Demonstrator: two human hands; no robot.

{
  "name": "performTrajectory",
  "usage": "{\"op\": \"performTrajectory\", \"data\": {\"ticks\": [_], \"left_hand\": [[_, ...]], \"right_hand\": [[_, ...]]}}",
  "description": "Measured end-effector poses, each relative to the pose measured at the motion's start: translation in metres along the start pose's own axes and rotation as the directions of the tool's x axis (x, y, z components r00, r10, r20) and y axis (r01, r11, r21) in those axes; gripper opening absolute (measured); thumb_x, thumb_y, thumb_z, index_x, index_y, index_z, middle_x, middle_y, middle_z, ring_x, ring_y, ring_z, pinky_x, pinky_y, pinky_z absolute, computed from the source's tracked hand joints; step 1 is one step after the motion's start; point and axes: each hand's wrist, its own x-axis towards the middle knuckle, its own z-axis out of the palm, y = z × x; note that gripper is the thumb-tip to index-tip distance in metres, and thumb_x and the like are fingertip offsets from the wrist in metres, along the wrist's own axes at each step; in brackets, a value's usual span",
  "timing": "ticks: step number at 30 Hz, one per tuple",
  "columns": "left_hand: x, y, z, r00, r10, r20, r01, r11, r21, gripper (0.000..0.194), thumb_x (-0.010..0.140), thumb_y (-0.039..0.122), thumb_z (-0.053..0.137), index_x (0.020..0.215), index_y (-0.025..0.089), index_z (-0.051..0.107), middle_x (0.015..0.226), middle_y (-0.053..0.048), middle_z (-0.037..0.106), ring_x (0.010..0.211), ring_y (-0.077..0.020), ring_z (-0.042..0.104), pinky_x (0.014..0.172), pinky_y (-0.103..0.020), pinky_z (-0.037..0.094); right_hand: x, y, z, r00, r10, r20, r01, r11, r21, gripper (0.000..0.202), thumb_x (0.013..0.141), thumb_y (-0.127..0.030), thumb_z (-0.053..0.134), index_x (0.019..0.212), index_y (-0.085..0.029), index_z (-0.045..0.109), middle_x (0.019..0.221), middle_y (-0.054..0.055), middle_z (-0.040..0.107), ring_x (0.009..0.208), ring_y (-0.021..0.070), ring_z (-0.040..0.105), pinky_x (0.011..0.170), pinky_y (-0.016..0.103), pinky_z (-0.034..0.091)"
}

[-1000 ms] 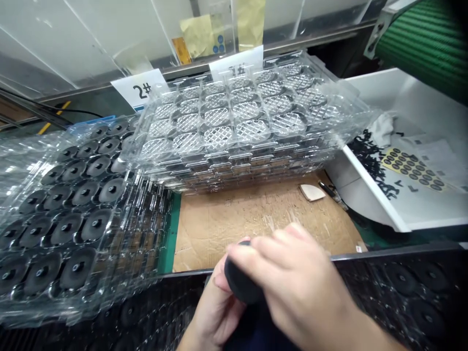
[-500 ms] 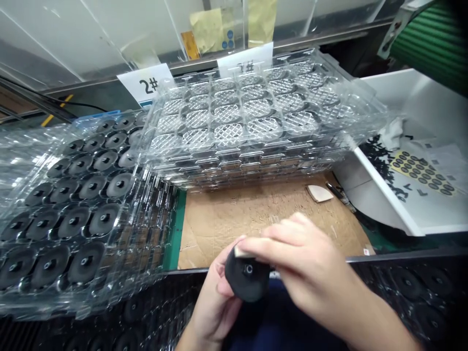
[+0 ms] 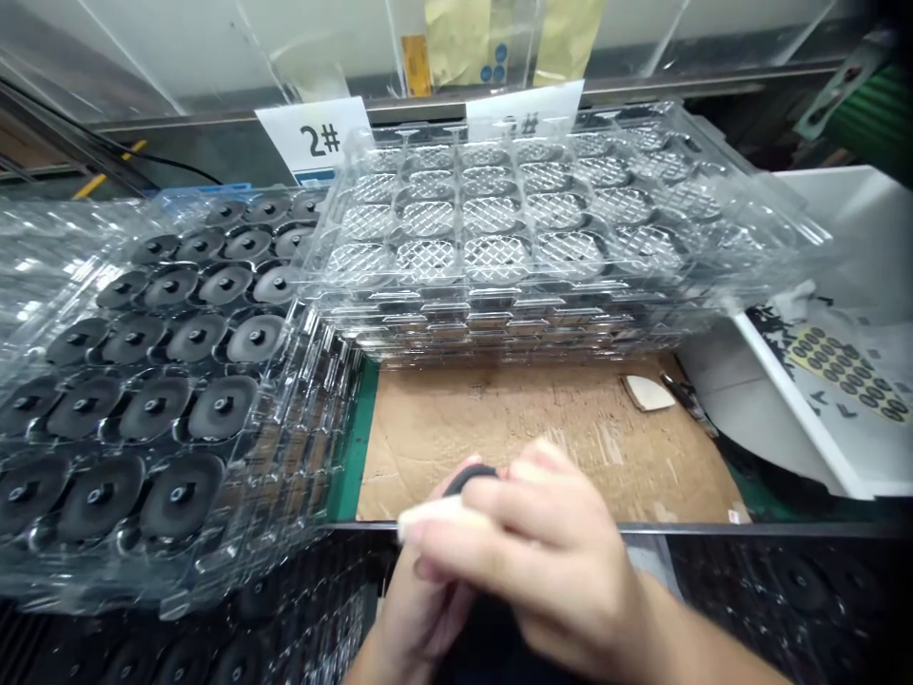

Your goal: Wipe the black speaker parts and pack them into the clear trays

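Observation:
My left hand is closed around a black round part, of which only the upper rim shows. Lying across it, my right hand has bent fingers and hides most of the part. A small whitish piece shows at the right fingertips, against the part; whether it is cloth or a pad is unclear. Both hands are over the front edge of the bench, before a cardboard sheet. To the left, a stack of clear trays holds similar black round parts with raised centre stubs.
Stacked clear trays with ribbed pockets stand behind the cardboard. A beige wedge and a dark slim tool lie at its right. Farther right is a white bin with a sticker sheet. A green hose hangs above.
My right hand has moved left across the black part and now covers its face, which was visible earlier. The view has shifted, so the bench things sit farther right.

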Motion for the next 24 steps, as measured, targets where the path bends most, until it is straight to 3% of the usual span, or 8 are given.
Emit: {"op": "performTrajectory", "data": {"ticks": [2,5,7,11,15,19,21,24], "left_hand": [[-0.001,0.002,-0.006,0.999,0.031,0.02,-0.03,0.998,-0.056,0.056,0.06,0.047,0.072,0.11,0.023,0.062,0.108,-0.006,0.066,0.1,-0.025,0.06,0.09,-0.032,0.045],[-0.003,0.007,-0.017,0.996,0.039,0.077,-0.024,0.982,-0.186,0.063,0.056,0.05,0.071,0.113,0.025,0.06,0.121,-0.008,0.06,0.101,-0.027,0.061,0.092,-0.033,0.045],[-0.004,0.011,-0.023,0.994,0.037,0.102,-0.011,0.969,-0.248,0.059,0.059,0.047,0.07,0.113,0.025,0.06,0.123,-0.009,0.059,0.104,-0.0281,0.059,0.092,-0.032,0.045],[-0.004,0.018,-0.03,0.995,0.03,0.098,-0.001,0.96,-0.281,0.051,0.063,0.042,0.069,0.111,0.024,0.062,0.118,-0.006,0.063,0.106,-0.0274,0.058,0.091,-0.03,0.046],[-0.002,0.021,-0.025,0.997,0.005,0.075,0.015,0.964,-0.264,0.054,0.061,0.043,0.07,0.112,0.027,0.06,0.118,-0.004,0.063,0.105,-0.0257,0.059,0.094,-0.033,0.044],[-0.001,0.018,-0.018,1.0,-0.024,-0.005,0.023,0.977,-0.21,0.049,0.064,0.037,0.072,0.11,0.027,0.061,0.115,-0.003,0.064,0.105,-0.0212,0.058,0.094,-0.029,0.044],[-0.001,0.016,-0.016,1.0,-0.03,-0.009,0.027,0.98,-0.196,0.044,0.065,0.033,0.073,0.107,0.027,0.063,0.112,-0.002,0.065,0.103,-0.02,0.059,0.091,-0.027,0.045],[0.0,0.012,-0.014,1.0,-0.012,-0.025,0.007,0.982,-0.191,0.051,0.059,0.033,0.076,0.108,0.027,0.062,0.113,-0.002,0.064,0.104,-0.0217,0.058,0.091,-0.028,0.045]], "right_hand": [[-0.003,0.016,0.005,0.987,0.16,-0.003,-0.159,0.986,0.056,0.026,0.091,-0.016,0.041,0.106,-0.024,0.061,0.083,0.0,0.065,0.072,0.0125,0.056,0.067,0.029,0.034],[-0.027,0.046,0.023,0.888,0.458,0.039,-0.459,0.887,0.041,0.025,0.09,-0.02,0.046,0.11,-0.027,0.059,0.095,0.001,0.065,0.083,0.014,0.058,0.073,0.027,0.041],[-0.05,0.062,0.043,0.852,0.517,0.086,-0.52,0.854,0.014,0.024,0.09,-0.023,0.046,0.108,-0.026,0.06,0.092,0.002,0.066,0.081,0.0157,0.06,0.071,0.028,0.044],[-0.075,0.069,0.065,0.836,0.527,0.153,-0.53,0.847,-0.021,0.021,0.087,-0.021,0.048,0.097,-0.023,0.066,0.08,0.003,0.068,0.073,0.0176,0.062,0.066,0.03,0.047],[-0.043,0.038,0.043,0.812,0.583,0.032,-0.583,0.813,-0.008,0.025,0.089,-0.022,0.047,0.112,-0.022,0.058,0.096,0.005,0.065,0.079,0.0157,0.061,0.065,0.027,0.048],[-0.003,-0.008,0.027,0.931,0.336,-0.141,-0.334,0.942,0.037,0.032,0.086,-0.015,0.049,0.118,-0.018,0.053,0.1,0.007,0.065,0.081,0.0171,0.06,0.072,0.029,0.048],[0.005,-0.02,0.027,0.98,0.197,-0.039,-0.195,0.979,0.054,0.028,0.085,-0.011,0.047,0.111,-0.014,0.057,0.09,0.007,0.066,0.078,0.017,0.059,0.073,0.03,0.047],[0.009,-0.021,0.029,0.959,0.23,0.163,-0.243,0.968,0.066,0.022,0.084,-0.008,0.046,0.1,-0.015,0.06,0.079,0.003,0.065,0.067,0.0139,0.056,0.064,0.027,0.045]]}}
